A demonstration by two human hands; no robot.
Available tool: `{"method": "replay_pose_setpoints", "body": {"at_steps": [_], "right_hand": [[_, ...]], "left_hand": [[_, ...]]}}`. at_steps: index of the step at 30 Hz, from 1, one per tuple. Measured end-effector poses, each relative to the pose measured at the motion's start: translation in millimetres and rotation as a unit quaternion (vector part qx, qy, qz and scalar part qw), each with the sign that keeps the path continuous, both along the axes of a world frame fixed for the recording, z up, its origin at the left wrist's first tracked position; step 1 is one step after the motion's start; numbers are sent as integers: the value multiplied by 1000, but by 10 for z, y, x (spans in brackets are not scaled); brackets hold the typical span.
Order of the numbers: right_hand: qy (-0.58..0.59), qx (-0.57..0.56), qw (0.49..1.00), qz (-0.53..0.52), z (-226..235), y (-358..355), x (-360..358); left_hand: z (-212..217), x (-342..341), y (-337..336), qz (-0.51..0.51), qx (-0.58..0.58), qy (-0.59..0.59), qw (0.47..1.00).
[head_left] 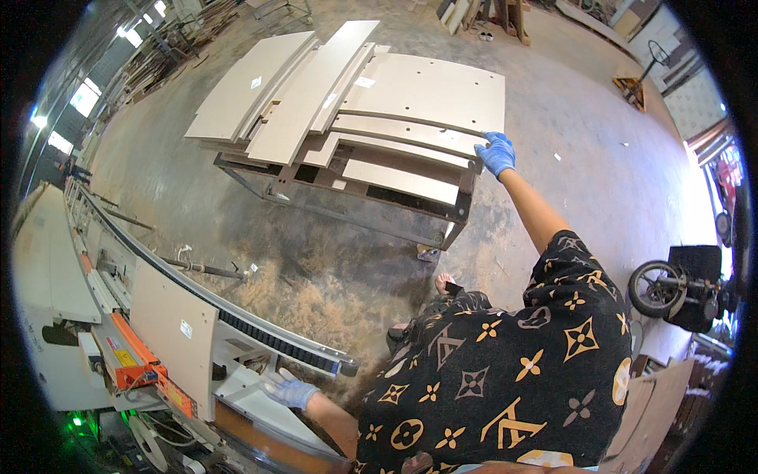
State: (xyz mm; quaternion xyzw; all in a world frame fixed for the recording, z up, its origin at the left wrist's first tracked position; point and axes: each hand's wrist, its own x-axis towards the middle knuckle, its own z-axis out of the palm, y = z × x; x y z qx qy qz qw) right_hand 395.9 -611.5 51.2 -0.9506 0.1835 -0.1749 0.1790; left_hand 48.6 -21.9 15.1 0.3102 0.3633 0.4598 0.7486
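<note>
My right hand (497, 154), in a blue glove, reaches out to the stack of boards and grips the right end of a pale narrow board (410, 130). A larger pale panel (450, 87) with small round holes lies behind it. Down at the lower left, my left hand (292, 389), also gloved, rests with its fingers stretched out on the pale bed of a long machine (253, 399). Beside it, a pale panel (170, 324) with a white label sits in the machine.
The boards lie on a dark metal frame (339, 221), with long panels (316, 95) crosswise on its left. Sawdust (300, 304) covers the floor between frame and machine. A motorbike (671, 288) stands at the right, and a pallet jack (636, 87) farther back.
</note>
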Motion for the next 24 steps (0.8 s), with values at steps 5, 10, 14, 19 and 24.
{"method": "replay_pose_setpoints", "body": {"at_steps": [5,10,14,19,24], "right_hand": [[100,-95,989,56,191,45,365],[109,-120,980,114,360,24,447],[140,-131,970,152,382,-153,485],[117,-122,962,216,343,-464,68],[33,-106,961,253,72,-853,-657]], "left_hand": [[350,413,-555,26,114,32,993],[416,868,-1233,5,72,67,995],[336,1158,-1770,-76,63,75,992],[244,1619,-2257,-159,40,76,984],[126,2172,-2639,-354,11,37,935]]}}
